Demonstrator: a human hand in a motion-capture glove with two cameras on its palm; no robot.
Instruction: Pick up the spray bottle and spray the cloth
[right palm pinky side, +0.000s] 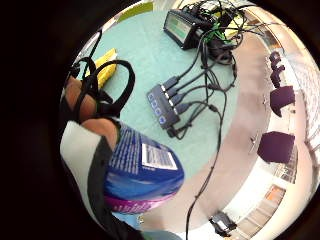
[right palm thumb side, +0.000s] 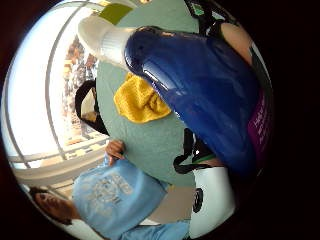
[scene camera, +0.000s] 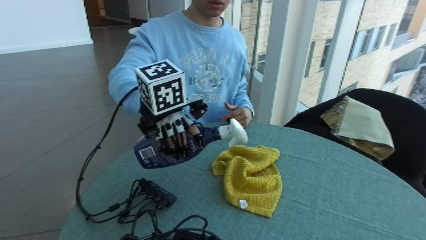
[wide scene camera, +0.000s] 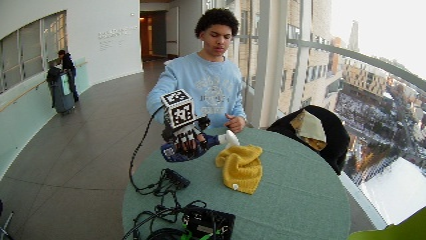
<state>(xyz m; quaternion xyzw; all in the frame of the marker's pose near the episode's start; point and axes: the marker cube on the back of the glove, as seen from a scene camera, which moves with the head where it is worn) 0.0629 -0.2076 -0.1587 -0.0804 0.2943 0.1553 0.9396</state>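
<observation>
Bare green tabletop (scene camera: 333, 180) lies open beyond the crumpled yellow knitted cloth (scene camera: 251, 179), so I can pass there. On the cloth's other side, a black cable hub (scene camera: 157, 192) with tangled leads blocks my way.

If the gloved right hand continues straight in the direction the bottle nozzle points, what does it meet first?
Probably the yellow cloth: the right hand holds the spray bottle tipped sideways, nozzle towards it. Depth is uncertain.

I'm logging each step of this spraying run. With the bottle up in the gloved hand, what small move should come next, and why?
Probably squeeze the trigger. The gloved right hand already grips the blue spray bottle lifted off the table, its white nozzle pointing at the yellow cloth just beside it.
</observation>
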